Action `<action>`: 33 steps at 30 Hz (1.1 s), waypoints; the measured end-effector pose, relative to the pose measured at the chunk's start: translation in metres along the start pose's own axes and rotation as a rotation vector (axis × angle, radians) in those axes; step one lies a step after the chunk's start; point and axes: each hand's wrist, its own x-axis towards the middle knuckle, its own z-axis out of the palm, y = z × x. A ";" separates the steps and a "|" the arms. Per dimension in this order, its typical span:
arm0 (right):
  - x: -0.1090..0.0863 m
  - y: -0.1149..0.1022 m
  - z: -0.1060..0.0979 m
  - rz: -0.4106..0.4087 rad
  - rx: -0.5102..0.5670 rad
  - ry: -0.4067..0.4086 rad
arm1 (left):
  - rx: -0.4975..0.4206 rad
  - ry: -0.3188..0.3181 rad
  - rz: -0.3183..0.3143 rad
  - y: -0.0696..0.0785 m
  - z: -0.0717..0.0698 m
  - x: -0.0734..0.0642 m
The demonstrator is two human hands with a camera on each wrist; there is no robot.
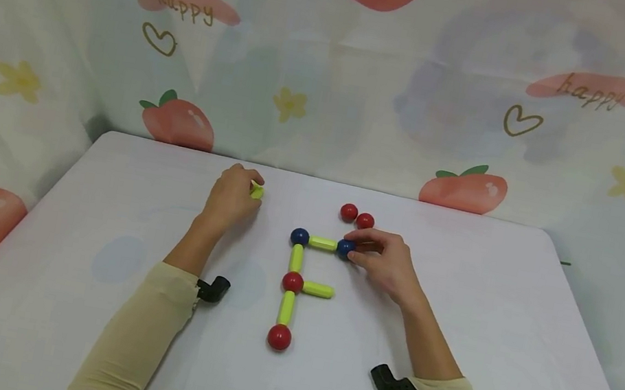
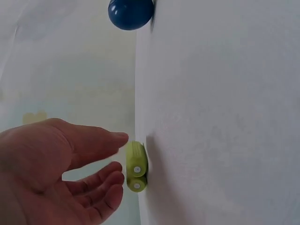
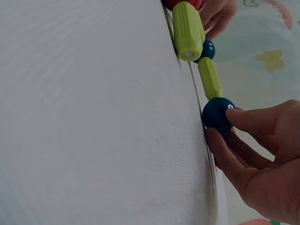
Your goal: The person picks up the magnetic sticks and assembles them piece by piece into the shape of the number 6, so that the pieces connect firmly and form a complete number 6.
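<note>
In the head view the right hand covers part of a blue ball, right of centre. The right wrist view shows it better: thumb and fingers pinch the ball, which touches the end of a ribbed rod.

The left hand, above and left of centre in the head view, mostly hides a pair of yellow-green rods. In the left wrist view its thumb and visible fingers are parted and slightly bent, the rods just beyond the tips; whether any fingertip touches them is hard to tell. A blue ball is cut off by that view's top edge.

The balls are smooth, round and glossy; the rods are fluted, with a pale disc set in the end. Around the centre of the head view, a second blue ball is the upper-left corner of a joined figure, a middle red ball sits below it, and a lower red ball ends the column. A side rod points right from the middle one.

Two loose red balls lie above the right hand on the matt white tabletop. Fabric sleeves run off the bottom edge.
</note>
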 end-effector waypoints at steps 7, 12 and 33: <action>0.001 -0.002 0.001 0.006 -0.002 -0.006 | 0.068 -0.028 -0.002 0.001 0.003 0.001; 0.001 -0.002 0.002 0.005 -0.010 -0.004 | 0.089 -0.021 0.037 0.000 0.006 0.003; 0.003 0.000 0.001 0.012 -0.009 -0.010 | 0.036 -0.210 0.033 0.023 -0.007 -0.007</action>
